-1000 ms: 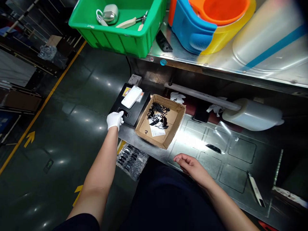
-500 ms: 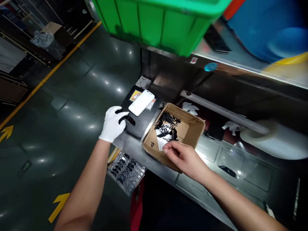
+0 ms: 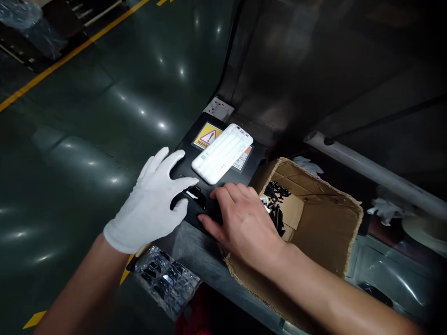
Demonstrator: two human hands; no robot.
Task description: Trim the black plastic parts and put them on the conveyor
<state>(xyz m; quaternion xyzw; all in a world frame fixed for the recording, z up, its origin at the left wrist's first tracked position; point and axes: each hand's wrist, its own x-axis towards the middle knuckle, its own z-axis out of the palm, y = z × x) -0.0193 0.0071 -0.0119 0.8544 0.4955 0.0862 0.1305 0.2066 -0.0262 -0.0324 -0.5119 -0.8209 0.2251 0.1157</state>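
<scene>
A small glossy black part (image 3: 197, 196) lies on the dark box-like surface. My left hand (image 3: 150, 200), in a white glove, is at its left end, with thumb and index finger apart; whether they touch the part I cannot tell. My bare right hand (image 3: 244, 216) is on the part's right side, fingers bent and thumb spread from them, with nothing visible between them. Just beyond both hands, a white phone-shaped slab (image 3: 222, 153) rests on the same surface, partly over a yellow warning label (image 3: 207, 135).
An open cardboard box (image 3: 324, 209) with black clips and parts stands under my right forearm. Below my left hand, a clear plastic tray (image 3: 167, 279) holds several black parts. A white power socket (image 3: 219, 109) sits behind; a pale tube (image 3: 363, 172) runs at the right.
My right hand has moved left from over the cardboard box to beside the black part. My left hand stays near the part, fingers more spread. The view has come closer and tipped down.
</scene>
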